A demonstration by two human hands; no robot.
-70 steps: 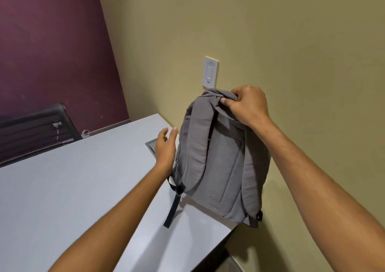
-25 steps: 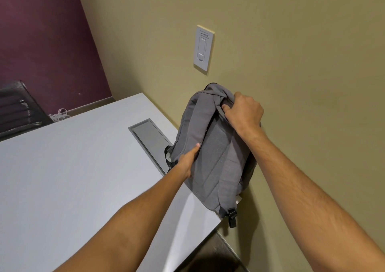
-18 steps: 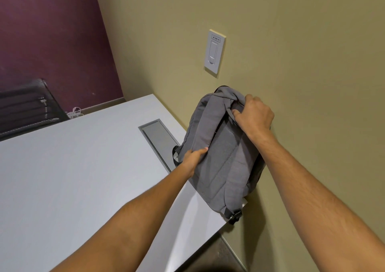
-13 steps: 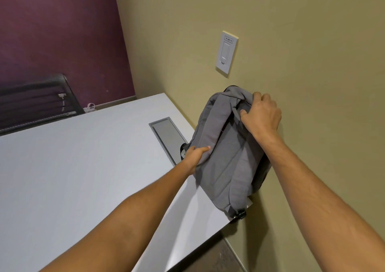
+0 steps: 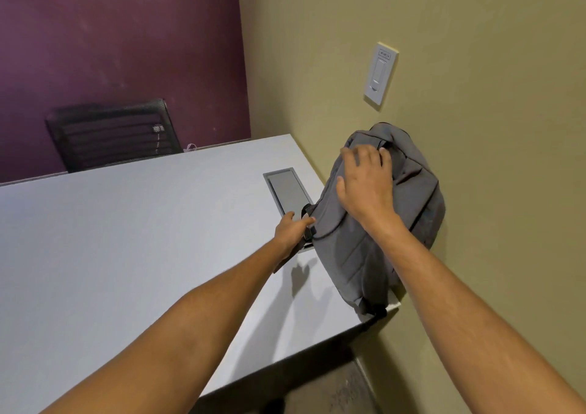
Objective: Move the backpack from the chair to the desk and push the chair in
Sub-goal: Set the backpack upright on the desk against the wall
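Note:
The grey backpack (image 5: 415, 198) stands on the right end of the white desk (image 5: 126, 239), leaning back against the beige wall. My right hand (image 5: 364, 188) lies flat on its upper back panel with the fingers spread, touching the fabric without gripping. My left hand (image 5: 291, 228) is at the pack's lower left edge, fingers curled around a dark shoulder strap whose loose end hangs below the hand. The pack's bottom corner reaches the desk's near right edge. A black mesh chair (image 5: 111, 134) stands behind the far side of the desk.
A flat metal cable hatch (image 5: 287, 190) is set into the desktop just left of the backpack. A white light switch (image 5: 380, 76) is on the wall above it. A purple wall closes the far side. Dark floor (image 5: 333, 388) shows below the desk's corner.
My right hand has let go of the top handle and now rests open on the pack. My left hand slid down from the pack's side to the strap. The backpack leans against the wall.

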